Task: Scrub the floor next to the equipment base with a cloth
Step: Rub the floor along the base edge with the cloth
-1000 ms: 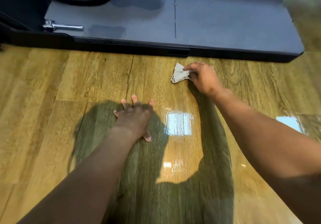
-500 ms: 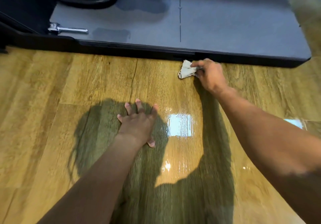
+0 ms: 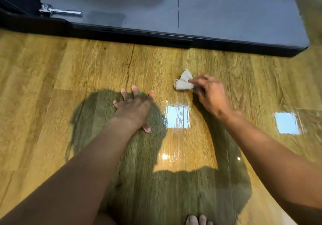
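A small crumpled whitish cloth (image 3: 184, 81) lies pressed on the wood-grain floor (image 3: 87, 67), a short way in front of the grey equipment base (image 3: 226, 15) with its black rim. My right hand (image 3: 210, 94) grips the cloth's right side with its fingertips. To the left, my left hand (image 3: 135, 108) rests flat on the floor with fingers spread, holding nothing.
A chrome lever (image 3: 59, 12) sticks out at the base's left end, beside a dark curved frame. Bright window reflections (image 3: 176, 116) shine on the glossy floor. Toes (image 3: 197, 220) show at the bottom edge. My shadow covers the near floor.
My right hand has pulled the cloth back from the base's black rim toward me. The left hand stays planted on the floor.
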A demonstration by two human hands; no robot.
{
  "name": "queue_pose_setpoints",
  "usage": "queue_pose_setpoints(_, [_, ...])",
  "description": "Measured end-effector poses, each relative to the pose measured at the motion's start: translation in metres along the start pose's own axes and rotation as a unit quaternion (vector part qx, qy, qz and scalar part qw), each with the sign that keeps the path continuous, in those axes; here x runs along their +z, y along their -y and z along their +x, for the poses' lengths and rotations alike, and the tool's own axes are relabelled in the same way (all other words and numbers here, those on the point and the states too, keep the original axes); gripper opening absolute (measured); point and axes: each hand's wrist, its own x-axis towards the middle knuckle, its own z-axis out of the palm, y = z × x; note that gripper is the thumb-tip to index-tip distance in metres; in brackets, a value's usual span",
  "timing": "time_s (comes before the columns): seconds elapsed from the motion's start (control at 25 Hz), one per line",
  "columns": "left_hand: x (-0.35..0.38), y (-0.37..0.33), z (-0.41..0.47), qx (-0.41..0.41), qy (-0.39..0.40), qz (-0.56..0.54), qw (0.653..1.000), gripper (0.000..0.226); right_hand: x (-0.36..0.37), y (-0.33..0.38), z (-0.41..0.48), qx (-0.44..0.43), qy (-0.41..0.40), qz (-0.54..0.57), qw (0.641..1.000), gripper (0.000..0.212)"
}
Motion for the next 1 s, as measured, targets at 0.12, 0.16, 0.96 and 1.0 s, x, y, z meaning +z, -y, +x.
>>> queue_pose_setpoints(0.12, [0.004,0.0,0.002,-0.003,-0.007,0.008,1.0,0.124,0.002,0.009,-0.063,-0.056,0.057,0.002,0.997,0.031])
queue_pose_setpoints(0.16, [0.005,-0.001,0.002,-0.004,-0.007,0.012,1.0,0.125,-0.001,0.006,-0.06,-0.067,0.062,0.005,0.996,0.032])
queue_pose_setpoints(0.96, [0.0,0.002,0.0,-0.036,0.001,-0.015,0.999,0.13,0.01,0.039,-0.19,-0.143,0.099,0.056,0.983,0.032])
queue_pose_setpoints(1.0, [-0.001,0.001,0.0,-0.037,0.001,-0.014,0.999,0.13,0.009,0.038,-0.199,-0.169,0.116,0.058,0.977,0.032])
